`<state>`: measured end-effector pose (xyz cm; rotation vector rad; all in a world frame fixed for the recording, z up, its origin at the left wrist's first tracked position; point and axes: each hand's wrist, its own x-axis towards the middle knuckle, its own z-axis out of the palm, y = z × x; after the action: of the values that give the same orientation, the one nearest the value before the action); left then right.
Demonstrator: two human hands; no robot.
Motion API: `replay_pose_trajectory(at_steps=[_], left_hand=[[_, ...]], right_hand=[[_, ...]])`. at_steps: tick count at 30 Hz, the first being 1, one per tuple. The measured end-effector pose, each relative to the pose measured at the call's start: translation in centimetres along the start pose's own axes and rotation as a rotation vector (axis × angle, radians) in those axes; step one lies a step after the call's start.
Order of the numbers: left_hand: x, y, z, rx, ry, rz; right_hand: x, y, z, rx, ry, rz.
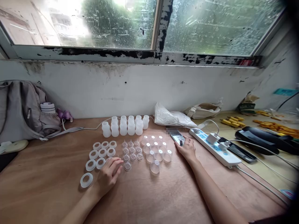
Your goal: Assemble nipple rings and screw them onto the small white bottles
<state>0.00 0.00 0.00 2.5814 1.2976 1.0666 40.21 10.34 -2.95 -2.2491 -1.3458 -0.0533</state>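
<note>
Rain-streaked window (pixel 149 23) above a stained white wall; below it, a brown table (pixel 149 193) carries sorted plastic parts.

Left hand (pixel 108 174): palm down on the table, fingers loosely spread, holding nothing. Fingertips lie just beside the rings (pixel 101 153), a set of white collars laid out in rows; one ring sits apart to the left of the wrist. Small nipples (pixel 132 151) stand in rows immediately right of the fingertips, the nearest one close to the index finger.

Right hand (pixel 187 148): resting on the table, fingers extended onto the lower edge of a phone (pixel 177 137); no closed grasp, only contact. Phone lies flat, screen up, just left of a white power strip (pixel 216 147) with two chargers plugged in.

Clear caps (pixel 156 152) are grouped between the nipples and the right hand. White bottles (pixel 126 126) stand upright in two rows behind the parts, near the wall.

Grey backpack (pixel 21 110) at far left against the wall. White bag (pixel 171 118) behind the phone. Yellow pieces (pixel 233 121) scattered at far right, well apart from both hands.
</note>
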Motion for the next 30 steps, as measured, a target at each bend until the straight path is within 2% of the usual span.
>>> replay_pose_trajectory(at_steps=[3,5,10,13,15,17,19,21,25,30], left_hand=[[0.0,-0.1,0.1,-0.012,-0.019,0.000],[0.0,-0.1,0.1,-0.017,-0.026,0.001],[0.0,-0.2,-0.1,-0.007,0.008,0.014],[0.0,-0.3,-0.3,0.001,0.028,0.012],[0.0,-0.3,-0.3,0.003,0.033,0.010],[0.0,-0.3,-0.3,0.004,0.039,0.013],[0.0,-0.3,-0.4,0.011,0.039,0.019],[0.0,-0.4,-0.5,0.023,0.036,0.017],[0.1,-0.7,-0.9,0.043,0.043,-0.004],[0.0,-1.1,-0.9,0.096,0.037,-0.047]], right_hand=[[-0.3,-0.2,-0.2,0.003,0.043,-0.030],[-0.8,-0.8,-0.5,0.049,0.125,-0.111],[-3.5,-4.3,-3.0,0.335,0.379,-0.476],[-6.5,-7.7,-5.2,0.494,0.442,-0.682],[-9.1,-10.1,-6.2,0.588,0.404,-0.854],[-11.7,-12.2,-6.4,0.648,0.303,-1.008],[-14.1,-13.5,-5.8,0.684,0.143,-1.144],[-16.0,-14.1,-4.4,0.707,0.006,-1.213],[-17.8,-14.0,-1.9,0.721,-0.177,-1.186],[-17.0,-13.7,-1.2,0.682,-0.286,-0.952]])
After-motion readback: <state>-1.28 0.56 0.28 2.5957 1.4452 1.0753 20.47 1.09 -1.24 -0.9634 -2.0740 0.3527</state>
